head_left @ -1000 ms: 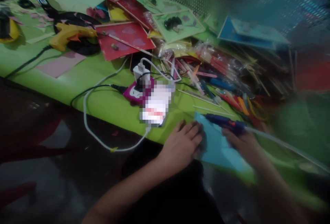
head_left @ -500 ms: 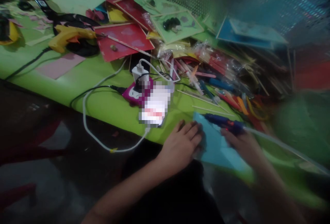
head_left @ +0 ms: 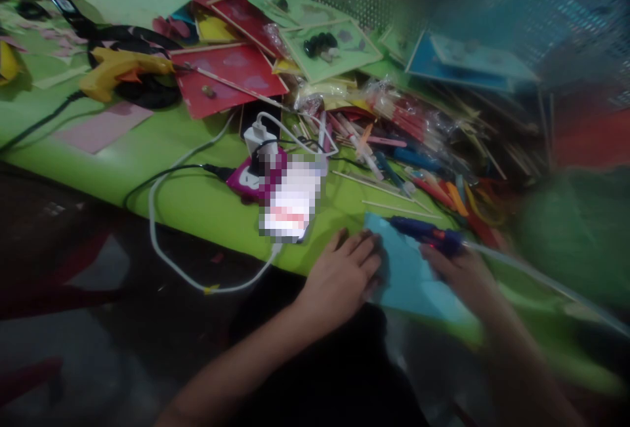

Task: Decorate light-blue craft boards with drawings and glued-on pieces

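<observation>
A light blue sheet (head_left: 411, 283) lies at the front edge of the green table. My left hand (head_left: 343, 276) rests at the sheet's left edge, its fingers curled close together; whether they grip anything is hidden. My right hand (head_left: 460, 273) is wrapped round a dark blue glue gun (head_left: 428, 233) above the sheet's right part. The gun's nozzle points left, over the upper part of the sheet, and a small red light glows on its body. A long pale glue stick (head_left: 536, 277) runs out of its back to the right.
A phone (head_left: 295, 197) with a white cable lies left of my left hand, beside a magenta power adapter (head_left: 241, 178). Behind are thin sticks, pens, scissors, a red card (head_left: 229, 79), framed cards and a yellow glue gun (head_left: 121, 73). A green rounded object (head_left: 575, 237) stands right.
The whole view has shifted slightly, so the table items sit a little further left. Both hands keep nearly the same pose, the right one still round the glue gun.
</observation>
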A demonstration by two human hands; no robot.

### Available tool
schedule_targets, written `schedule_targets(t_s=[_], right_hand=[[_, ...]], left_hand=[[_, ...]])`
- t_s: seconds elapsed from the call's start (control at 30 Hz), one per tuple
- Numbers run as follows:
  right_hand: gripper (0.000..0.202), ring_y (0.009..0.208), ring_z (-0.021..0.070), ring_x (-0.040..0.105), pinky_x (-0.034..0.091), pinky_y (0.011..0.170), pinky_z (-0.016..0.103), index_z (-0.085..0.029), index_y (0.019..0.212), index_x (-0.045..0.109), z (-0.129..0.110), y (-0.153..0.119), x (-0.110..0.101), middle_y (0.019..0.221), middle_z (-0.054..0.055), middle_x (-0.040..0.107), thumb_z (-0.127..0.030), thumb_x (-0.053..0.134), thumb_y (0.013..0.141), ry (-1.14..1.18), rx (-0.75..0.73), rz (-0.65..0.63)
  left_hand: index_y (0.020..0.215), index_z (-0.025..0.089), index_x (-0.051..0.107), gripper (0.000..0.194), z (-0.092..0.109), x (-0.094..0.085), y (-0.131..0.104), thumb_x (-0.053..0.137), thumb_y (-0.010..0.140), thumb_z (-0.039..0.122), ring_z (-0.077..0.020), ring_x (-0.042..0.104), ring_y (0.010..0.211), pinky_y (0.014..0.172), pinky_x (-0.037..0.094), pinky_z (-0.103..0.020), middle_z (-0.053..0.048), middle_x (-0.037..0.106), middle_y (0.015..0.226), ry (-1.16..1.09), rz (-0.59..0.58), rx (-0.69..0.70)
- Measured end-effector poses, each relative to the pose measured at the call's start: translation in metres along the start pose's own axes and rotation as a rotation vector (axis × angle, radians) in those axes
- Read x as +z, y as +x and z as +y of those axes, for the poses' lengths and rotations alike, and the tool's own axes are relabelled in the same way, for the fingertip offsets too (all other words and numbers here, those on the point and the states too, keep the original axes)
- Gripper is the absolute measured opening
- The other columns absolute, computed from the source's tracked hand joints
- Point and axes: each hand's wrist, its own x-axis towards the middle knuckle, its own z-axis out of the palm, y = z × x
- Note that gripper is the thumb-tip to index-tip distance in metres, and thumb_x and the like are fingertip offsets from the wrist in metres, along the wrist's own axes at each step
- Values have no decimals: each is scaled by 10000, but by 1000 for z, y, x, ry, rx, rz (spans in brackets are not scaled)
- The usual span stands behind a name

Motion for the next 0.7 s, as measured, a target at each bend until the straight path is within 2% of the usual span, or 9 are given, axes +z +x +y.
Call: schedule_targets(t_s=[0.27, 0.53, 0.7], right_hand=[[618, 479, 180, 534, 424, 503, 325, -231, 536, 588, 11, -3, -6, 485, 30, 563, -812, 600, 748, -15, 42, 5], [585, 468, 163, 499, 398, 480, 305, -203, 589, 667, 1, -2, -1, 457, 13, 543, -767, 645, 745, 57, 32, 0], [615, 463, 132, 431, 353, 469, 284, -198, 704, 732, -5, -9, -9, 459, -14, 490, -807, 653, 731, 161, 17, -13]], left_hand=[[1378, 205, 612, 405, 0, 2, 0, 472, 1061, 414, -268, 478, 1458, 1235, 328, -535, -67, 572, 1540, 9, 12, -2], [1399, 205, 602, 415, -1, 0, -1, 486, 1055, 406, -269, 485, 1452, 1227, 340, -524, -67, 563, 1551, 5, -1, -6], [1403, 206, 599, 415, -1, -1, 0, 473, 1060, 402, -276, 489, 1449, 1223, 343, -525, -71, 562, 1552, -9, -7, -4]])
